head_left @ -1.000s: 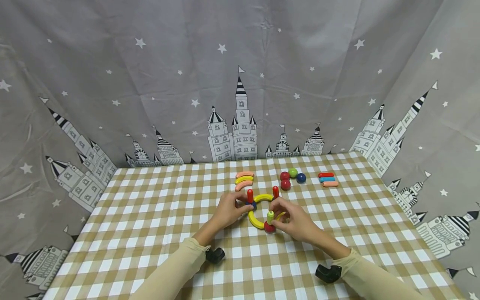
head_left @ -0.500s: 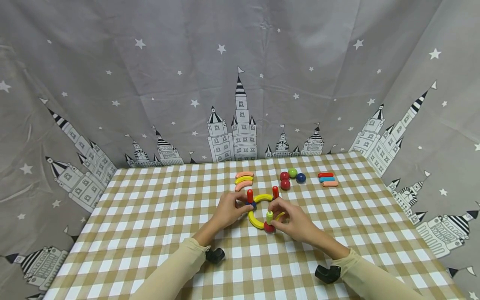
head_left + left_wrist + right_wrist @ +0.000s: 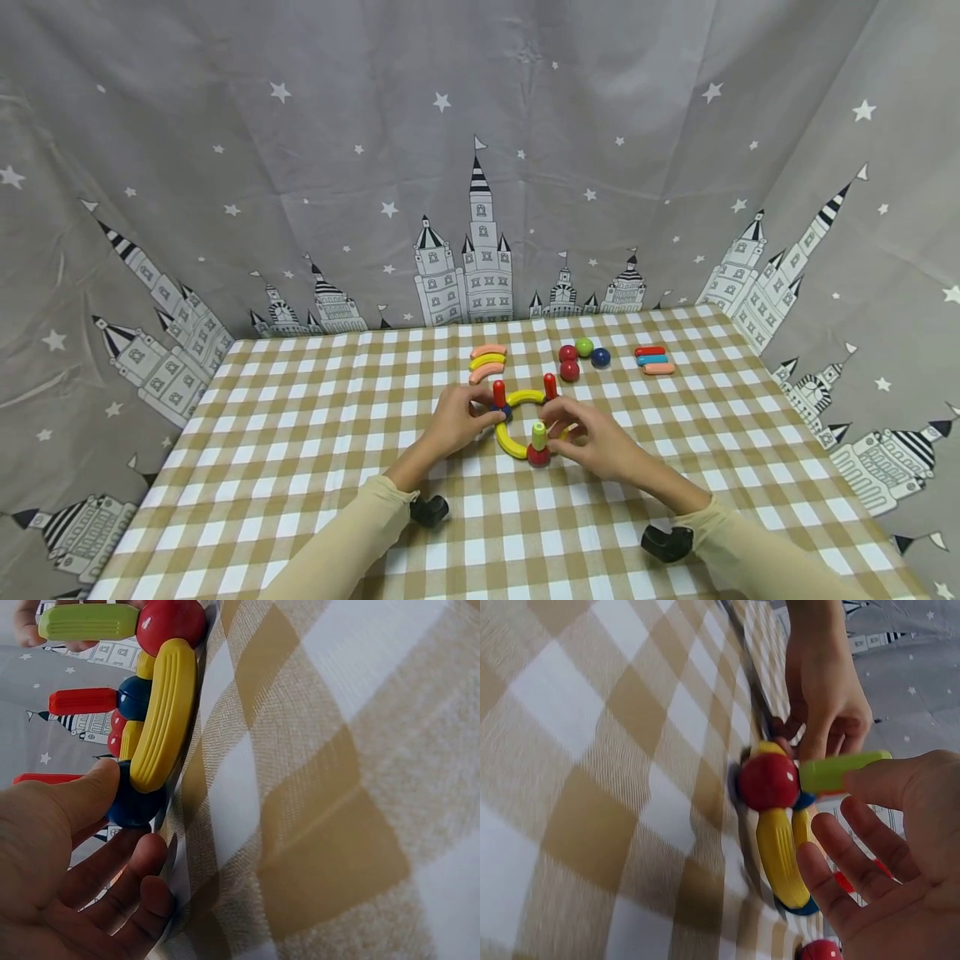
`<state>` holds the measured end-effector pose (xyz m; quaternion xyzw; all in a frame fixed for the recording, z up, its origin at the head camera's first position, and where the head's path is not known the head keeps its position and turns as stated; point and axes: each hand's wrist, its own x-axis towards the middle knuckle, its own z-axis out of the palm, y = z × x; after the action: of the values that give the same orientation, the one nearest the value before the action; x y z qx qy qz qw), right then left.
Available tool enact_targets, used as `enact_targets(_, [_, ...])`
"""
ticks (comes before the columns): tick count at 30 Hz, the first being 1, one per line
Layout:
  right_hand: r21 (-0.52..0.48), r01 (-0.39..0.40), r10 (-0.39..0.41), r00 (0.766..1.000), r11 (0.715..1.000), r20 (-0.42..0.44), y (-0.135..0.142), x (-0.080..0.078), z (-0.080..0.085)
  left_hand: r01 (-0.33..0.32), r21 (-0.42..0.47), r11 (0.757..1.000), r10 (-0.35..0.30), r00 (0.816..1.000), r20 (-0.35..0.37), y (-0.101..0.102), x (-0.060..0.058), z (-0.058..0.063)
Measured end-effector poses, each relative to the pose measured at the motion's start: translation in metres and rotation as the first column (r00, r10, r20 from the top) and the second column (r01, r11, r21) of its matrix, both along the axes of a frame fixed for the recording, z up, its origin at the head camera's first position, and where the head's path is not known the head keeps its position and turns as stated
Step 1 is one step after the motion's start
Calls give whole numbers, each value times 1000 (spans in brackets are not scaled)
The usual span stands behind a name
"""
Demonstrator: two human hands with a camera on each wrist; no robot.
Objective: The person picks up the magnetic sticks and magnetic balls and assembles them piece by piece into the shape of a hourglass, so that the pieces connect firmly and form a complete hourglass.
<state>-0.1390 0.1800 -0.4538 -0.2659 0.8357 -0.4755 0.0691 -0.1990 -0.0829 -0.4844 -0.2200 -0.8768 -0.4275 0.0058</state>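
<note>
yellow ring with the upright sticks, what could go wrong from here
The green stick stands upright on a red ball, the right hand close beside it; a brush could tip it. The left hand pinches a blue ball of the yellow ring, so a tug might pull the ring apart. Beyond it, the loose balls could roll if bumped.

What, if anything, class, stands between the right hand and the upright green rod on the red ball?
Nothing visible does. The right hand is close beside the green rod, and no other piece lies between them. The left hand holds a blue ball on the ring, away from that gap.
</note>
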Motion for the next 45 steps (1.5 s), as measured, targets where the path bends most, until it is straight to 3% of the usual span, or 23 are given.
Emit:
enact_targets(8, [29,83,-81,995,996,-52,24,-6,-1,8,0,1000,-8,1000,0,0,0,-1])
enact_targets(17, [36,231,-226,969,972,-101,53,-26,-2,5,-3,1000,-5,1000,14,0,0,-1])
enact_targets(30, [-42,392,-393,919,919,-15,71,-58,-15,-6,1,1000,6,1000,3,0,-1,-2])
enact_targets(37, [-4,464,-461,881,886,108,71,-77,-28,5,6,1000,-5,1000,-2,0,-1,-4])
enact_targets(45, [82,495,-502,859,865,105,74,-93,-34,0,6,1000,0,1000,3,0,-2,-4])
